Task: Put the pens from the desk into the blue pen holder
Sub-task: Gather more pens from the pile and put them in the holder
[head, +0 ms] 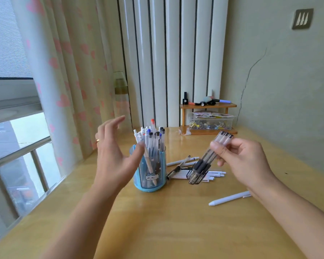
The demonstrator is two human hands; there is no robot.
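The blue pen holder (158,182) stands upright on the wooden desk (168,225), with several pens standing in it. My left hand (114,156) hovers just left of the holder, fingers spread, its thumb near the rim, holding nothing. My right hand (239,157) is raised to the right of the holder and grips a bundle of clear pens with black grips (206,161), tips pointing down. More white pens (183,162) lie in a loose heap on the desk behind that bundle. One white pen (230,198) lies alone, partly under my right wrist.
A small wooden shelf (208,106) with bottles and a clear box of clips (210,122) sits at the back right corner. A radiator and a heart-patterned curtain (64,81) stand behind the desk. The window and desk edge are on the left.
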